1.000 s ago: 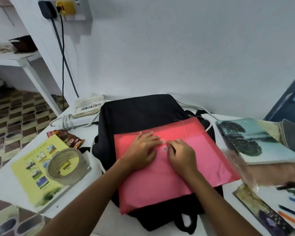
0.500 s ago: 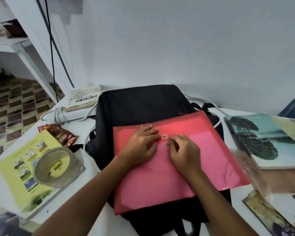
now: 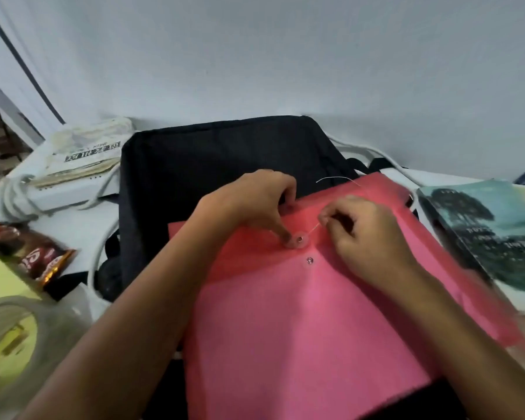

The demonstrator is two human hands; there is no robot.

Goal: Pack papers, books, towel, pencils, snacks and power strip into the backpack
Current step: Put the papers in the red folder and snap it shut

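On the white tabletop (image 3: 82, 225), against a pale wall, a black fabric backpack (image 3: 225, 165) is laid flat, and its near half is covered by a pink plastic document envelope (image 3: 300, 322) that rests on top of it, not inside it. To the right, a hardcover book with a teal cover showing dark trees (image 3: 485, 225) is seen beside the envelope, partly overlapped by the envelope's blurred right edge. At far left a white power strip with coiled cord (image 3: 58, 189) is topped by a stack of worn papers (image 3: 85, 150). Nearer, a brown foil snack packet (image 3: 40, 256) lies just beside the backpack, and a roll of clear tape (image 3: 19, 338) is seen at the lower left edge.

The envelope flap is pressed by the left hand (image 3: 255, 201), its index fingertip set down on the round clear closure disc (image 3: 297, 239) while the other fingers are curled at the flap's far edge. A thin white closure string (image 3: 312, 230) is pinched between thumb and fingertips of the right hand (image 3: 367, 234), and it runs taut to the disc. A small metal eyelet (image 3: 309, 260) sits just below the disc.
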